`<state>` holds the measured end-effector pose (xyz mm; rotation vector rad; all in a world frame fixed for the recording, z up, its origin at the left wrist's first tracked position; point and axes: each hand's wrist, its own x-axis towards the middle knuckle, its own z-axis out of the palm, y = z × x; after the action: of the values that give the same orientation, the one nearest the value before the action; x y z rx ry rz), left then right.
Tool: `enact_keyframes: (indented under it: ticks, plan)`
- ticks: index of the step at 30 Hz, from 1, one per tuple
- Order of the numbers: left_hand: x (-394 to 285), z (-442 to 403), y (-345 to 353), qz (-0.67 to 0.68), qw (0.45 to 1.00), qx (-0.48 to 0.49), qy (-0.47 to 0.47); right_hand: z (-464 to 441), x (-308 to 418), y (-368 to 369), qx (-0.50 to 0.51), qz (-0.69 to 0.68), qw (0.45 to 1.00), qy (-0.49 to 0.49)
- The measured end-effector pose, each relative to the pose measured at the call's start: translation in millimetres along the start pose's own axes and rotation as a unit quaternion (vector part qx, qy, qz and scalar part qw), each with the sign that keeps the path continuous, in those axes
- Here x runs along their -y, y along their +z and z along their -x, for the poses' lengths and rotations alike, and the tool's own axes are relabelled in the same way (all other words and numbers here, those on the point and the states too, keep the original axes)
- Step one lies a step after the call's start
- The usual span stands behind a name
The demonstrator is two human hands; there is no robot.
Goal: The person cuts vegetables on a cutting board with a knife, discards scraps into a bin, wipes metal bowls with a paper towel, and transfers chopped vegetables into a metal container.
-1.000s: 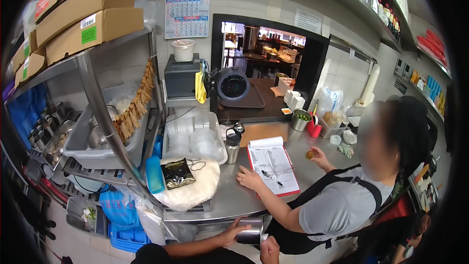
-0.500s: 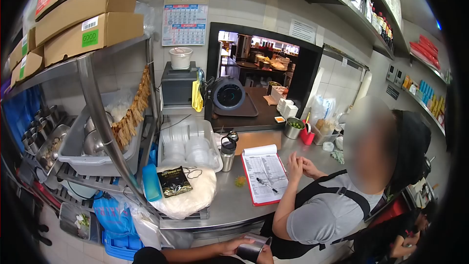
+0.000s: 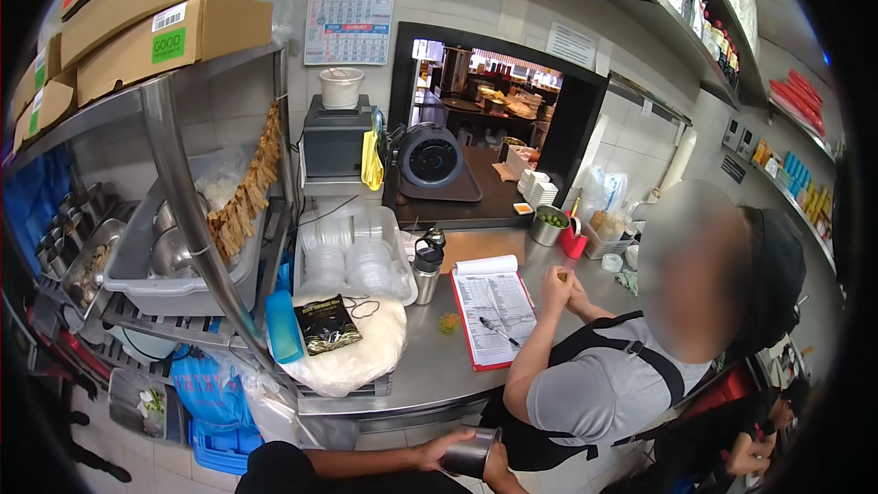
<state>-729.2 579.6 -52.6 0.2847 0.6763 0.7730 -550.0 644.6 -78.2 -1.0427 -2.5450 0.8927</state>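
Note:
At the bottom of the view I hold a metal cup, tilted on its side in front of me. My left hand grips its left side, and my right hand is wrapped around the right end. Whatever is inside the cup does not show. Beyond it runs the edge of a steel counter, with a red clipboard of printed sheets and a pen lying on it. A small green-yellow bit lies left of the clipboard.
A co-worker in a grey shirt stands at the right, hands together over the counter. Stacked cardboard boxes top the left rack. A tub of plastic containers, a steel tumbler and a black packet stand or lie on the counter.
The cup and my hands have shifted slightly, and the cup now lies more sideways. The co-worker's hands have come closer together. The view has tilted slightly.

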Motion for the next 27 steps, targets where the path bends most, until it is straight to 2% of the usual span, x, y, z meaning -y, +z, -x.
enact_keyframes:
  ticks: [1, 3, 4, 5, 6, 7, 8, 9, 10, 11, 12, 13, 14, 15, 16, 18, 20, 21, 22, 24, 26, 27]
  plan:
    - [3.7, -6.2, -8.2, -0.027, 0.999, -0.018, 0.024, 1.3, 8.5, 0.4, 0.000, 0.001, 1.000, 0.000]
    - [6.7, -6.7, -9.8, -0.053, 0.997, -0.035, 0.046, 6.4, 25.1, 1.4, -0.014, -0.121, 0.991, 0.050]
    - [2.9, 5.9, 4.4, -0.130, 0.980, -0.045, 0.146, 4.8, 25.1, -0.1, -0.013, -0.121, 0.991, 0.051]
    - [-1.5, 14.2, 13.6, -0.205, 0.946, -0.054, 0.244, 2.4, 23.3, -2.0, 0.018, -0.127, 0.989, -0.078]
    - [-5.6, 17.4, 15.1, -0.203, 0.947, -0.055, 0.244, -1.0, 25.6, -5.7, 0.049, -0.132, 0.968, -0.206]
    - [-8.4, 20.9, 15.7, -0.207, 0.947, -0.040, 0.241, -4.5, 28.5, -8.7, 0.123, -0.239, 0.952, -0.149]
    - [-8.8, 23.9, 15.4, -0.212, 0.947, -0.026, 0.239, -4.8, 32.2, -12.0, 0.124, -0.240, 0.951, -0.150]
    - [-8.2, 25.4, 15.4, -0.212, 0.947, -0.030, 0.240, -4.0, 47.4, -21.8, 0.139, -0.364, 0.921, -0.003]
    - [-9.4, 25.6, 16.0, -0.147, 0.963, -0.033, 0.223, -4.4, 61.8, -31.0, 0.151, -0.473, 0.856, 0.141]
    - [-12.0, 26.4, 15.4, -0.082, 0.974, -0.036, 0.207, -5.6, 73.7, -36.7, 0.101, -0.478, 0.847, 0.209]
    - [-12.8, 24.5, 9.3, -0.083, 0.973, -0.039, 0.211, -11.5, 65.8, -30.7, 0.104, -0.477, 0.849, 0.204]
    - [-12.3, 19.8, 1.3, -0.061, 0.975, -0.064, 0.204, -18.0, 53.9, -22.7, 0.095, -0.651, 0.727, 0.197]
    - [-11.2, 14.9, -6.3, -0.039, 0.976, -0.087, 0.195, -21.9, 41.7, -15.3, 0.080, -0.796, 0.571, 0.183]
    - [-12.4, 14.9, -8.0, -0.040, 0.973, -0.100, 0.205, -23.5, 46.1, -12.3, 0.024, -0.786, 0.584, 0.203]
    - [-14.7, 16.9, -7.3, -0.042, 0.972, -0.100, 0.206, -23.4, 57.1, -13.7, 0.024, -0.786, 0.584, 0.201]
    - [-16.8, 22.7, -4.5, -0.037, 0.967, -0.121, 0.220, -15.0, 81.2, -23.4, -0.033, -0.664, 0.716, 0.214]
    - [-21.8, 32.6, 1.4, -0.024, 0.970, -0.131, 0.204, -9.1, 93.6, -35.1, -0.021, -0.577, 0.786, 0.221]
    - [-22.9, 35.9, 2.7, -0.010, 0.971, -0.141, 0.191, -8.8, 99.0, -39.0, -0.012, -0.464, 0.882, 0.087]
    - [-22.3, 35.1, -3.4, -0.010, 0.972, -0.141, 0.189, -9.0, 105.4, -43.5, -0.003, -0.331, 0.942, -0.051]
    - [-20.7, 30.1, -18.7, 0.060, 0.986, -0.026, 0.151, -1.8, 125.3, -60.5, -0.001, -0.323, 0.944, -0.066]
    - [-27.6, 38.6, -4.2, 0.079, 0.984, -0.052, 0.154, 5.3, 143.5, -70.4, -0.010, -0.254, 0.964, -0.083]
    - [-29.3, 40.6, -1.8, 0.095, 0.983, -0.058, 0.148, 3.9, 113.5, -51.1, -0.067, -0.075, 0.984, -0.148]
